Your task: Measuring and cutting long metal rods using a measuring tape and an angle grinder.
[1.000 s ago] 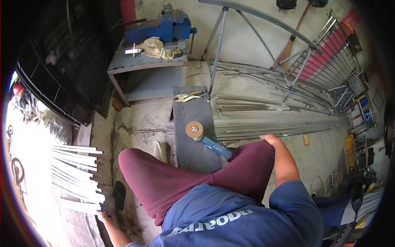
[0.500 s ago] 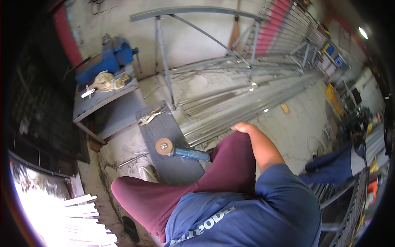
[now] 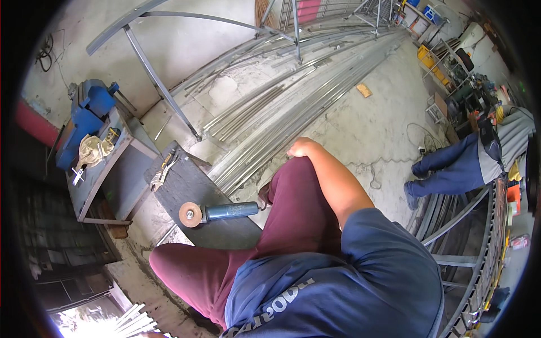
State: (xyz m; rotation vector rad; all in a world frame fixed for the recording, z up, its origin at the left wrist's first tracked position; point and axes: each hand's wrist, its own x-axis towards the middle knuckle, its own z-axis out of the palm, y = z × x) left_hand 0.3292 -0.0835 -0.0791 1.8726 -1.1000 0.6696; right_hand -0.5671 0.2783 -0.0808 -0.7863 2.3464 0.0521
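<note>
My right hand (image 3: 304,147) rests on my right knee, over the maroon trousers (image 3: 304,197). Its visible fingers lie loosely across the knee and hold nothing that I can see. My left hand is out of view. In front of my lap, a blue angle grinder (image 3: 231,210) with a brown disc (image 3: 190,214) lies on a dark low bench (image 3: 186,186). A pair of locking pliers (image 3: 162,173) lies at the bench's far end. Neither tool is being touched.
A blue vise (image 3: 93,104) and tan gloves (image 3: 93,151) sit on a metal table (image 3: 135,143) at left. Long metal profiles (image 3: 293,121) cover the floor ahead beside a metal frame (image 3: 160,84). Another person (image 3: 462,160) stands at right, near more metal bars (image 3: 437,208).
My view has swung, so the bench, vise and frame sit further left, and the other person shows more fully at right. My right hand stays on the knee; the grinder lies still.
</note>
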